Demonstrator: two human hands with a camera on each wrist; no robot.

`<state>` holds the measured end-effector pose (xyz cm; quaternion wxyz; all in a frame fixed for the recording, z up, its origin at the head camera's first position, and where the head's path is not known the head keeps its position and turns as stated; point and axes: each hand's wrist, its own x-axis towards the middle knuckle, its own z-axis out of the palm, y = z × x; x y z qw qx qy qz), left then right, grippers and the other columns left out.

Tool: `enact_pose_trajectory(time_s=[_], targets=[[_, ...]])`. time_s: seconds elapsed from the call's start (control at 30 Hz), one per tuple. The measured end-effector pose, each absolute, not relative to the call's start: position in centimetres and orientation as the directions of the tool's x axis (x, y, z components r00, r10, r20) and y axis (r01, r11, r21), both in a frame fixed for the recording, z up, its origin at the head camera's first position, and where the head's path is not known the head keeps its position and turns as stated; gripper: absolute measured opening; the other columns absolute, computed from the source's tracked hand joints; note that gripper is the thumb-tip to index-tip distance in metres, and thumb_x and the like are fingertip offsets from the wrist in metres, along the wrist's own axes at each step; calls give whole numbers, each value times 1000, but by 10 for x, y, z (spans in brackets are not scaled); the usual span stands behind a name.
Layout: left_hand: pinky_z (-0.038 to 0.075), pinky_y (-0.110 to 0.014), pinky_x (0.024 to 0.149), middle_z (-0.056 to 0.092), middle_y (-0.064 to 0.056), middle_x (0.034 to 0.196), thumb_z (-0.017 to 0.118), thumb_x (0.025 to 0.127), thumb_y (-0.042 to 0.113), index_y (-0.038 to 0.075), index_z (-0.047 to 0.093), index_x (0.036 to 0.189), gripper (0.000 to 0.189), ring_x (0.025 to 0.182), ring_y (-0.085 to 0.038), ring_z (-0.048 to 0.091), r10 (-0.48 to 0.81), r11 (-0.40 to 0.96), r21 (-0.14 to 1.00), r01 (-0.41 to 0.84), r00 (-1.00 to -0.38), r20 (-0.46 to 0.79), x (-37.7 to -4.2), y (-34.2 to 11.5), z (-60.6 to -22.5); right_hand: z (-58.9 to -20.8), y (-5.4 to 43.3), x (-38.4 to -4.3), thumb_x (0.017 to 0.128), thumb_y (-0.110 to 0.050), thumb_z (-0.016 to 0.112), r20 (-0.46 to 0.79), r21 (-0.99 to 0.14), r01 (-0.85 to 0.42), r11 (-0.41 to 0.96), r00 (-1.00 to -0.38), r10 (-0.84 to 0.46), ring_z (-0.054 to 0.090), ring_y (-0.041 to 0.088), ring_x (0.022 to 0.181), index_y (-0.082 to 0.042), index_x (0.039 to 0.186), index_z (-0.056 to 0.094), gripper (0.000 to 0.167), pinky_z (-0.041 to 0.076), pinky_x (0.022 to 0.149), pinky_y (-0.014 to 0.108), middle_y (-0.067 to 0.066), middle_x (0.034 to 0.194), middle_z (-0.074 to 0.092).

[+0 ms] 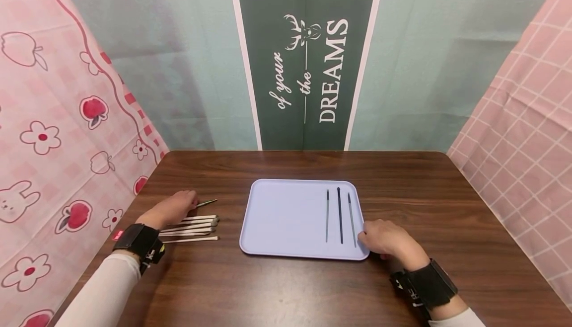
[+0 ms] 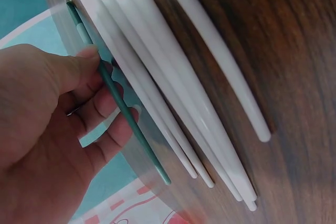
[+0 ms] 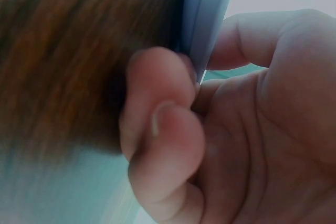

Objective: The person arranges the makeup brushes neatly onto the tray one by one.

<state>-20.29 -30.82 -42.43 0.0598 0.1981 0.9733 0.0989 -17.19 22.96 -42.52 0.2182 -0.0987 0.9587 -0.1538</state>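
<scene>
My left hand (image 1: 176, 207) pinches a slim green brush (image 2: 128, 114) between thumb and fingers, at the left of the table. Beside it several white-handled brushes (image 2: 173, 77) lie roughly parallel, one a little apart from the rest. At the table's middle sits a pale lavender tray (image 1: 281, 217). On its right side rest a blue-grey brush (image 1: 327, 217), a dark navy brush (image 1: 340, 217) and a grey brush (image 1: 352, 222), side by side. My right hand (image 1: 388, 240) grips the tray's lower right edge, thumb on one face and fingers curled round the other.
The brown wooden table (image 1: 290, 287) ends at a fabric backdrop (image 1: 201, 68) with printed lettering. A pink patterned cloth (image 1: 67, 143) hangs at the left, and a pink checked cloth (image 1: 532, 118) at the right.
</scene>
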Motion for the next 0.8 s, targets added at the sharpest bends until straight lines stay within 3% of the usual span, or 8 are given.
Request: enact_pose_trajectory(time_s=[0.57, 0.8], targets=[[50, -43, 73, 54, -6, 86, 60, 97, -1, 2, 54, 95, 7, 81, -22, 57, 398, 909, 137, 395, -917, -1, -211, -300, -420, -425, 229, -173, 97, -17, 54, -406, -329, -109, 938, -880, -245, 56, 20, 55, -5, 89, 62, 17, 46, 51, 32, 8, 70, 55], [50, -44, 68, 56, -9, 82, 60, 96, 0, 0, 54, 96, 6, 76, -24, 58, 330, 931, 162, 327, -944, 5, -220, -285, -415, -425, 230, -173, 96, -17, 54, -400, -333, -117, 936, -881, -252, 55, 20, 54, -6, 86, 60, 16, 43, 50, 31, 7, 68, 54]])
